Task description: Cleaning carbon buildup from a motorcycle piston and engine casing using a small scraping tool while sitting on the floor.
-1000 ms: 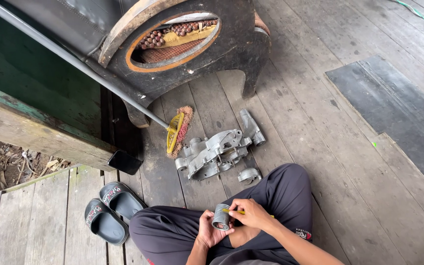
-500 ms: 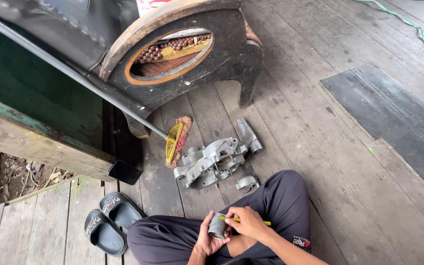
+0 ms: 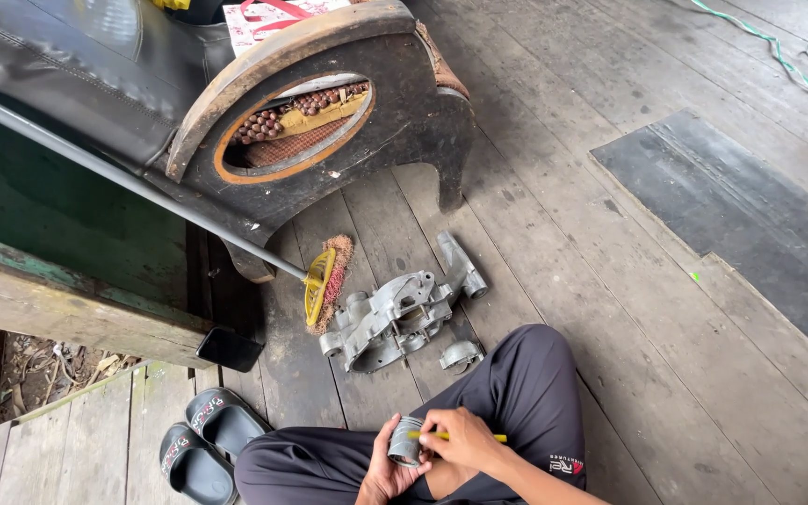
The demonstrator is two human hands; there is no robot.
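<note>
Small metal cylinder held over the lap, bottom centre of the frame.

The left hand (image 3: 387, 475) cups the grey metal cylinder (image 3: 405, 441) from below, fingers closed around it; the right hand (image 3: 465, 440) rests on its top, pinching a thin yellow tool (image 3: 496, 437). Above, on the wooden floor (image 3: 563, 234), lie a small metal bracket (image 3: 461, 355) and a larger grey engine casing (image 3: 399, 313). Black sandals (image 3: 203, 440) sit lower left. Open planks stretch right; a dark wooden chair (image 3: 329, 122) fills the upper left.

Subject seated cross-legged wore dark charcoal trousers (image 3: 516, 411); small red-and-white emblem patch (image 3: 565, 465) sat on the right thigh. Forearms and both hands were bare: no sleeves, gloves, rings or watch visible.
</note>
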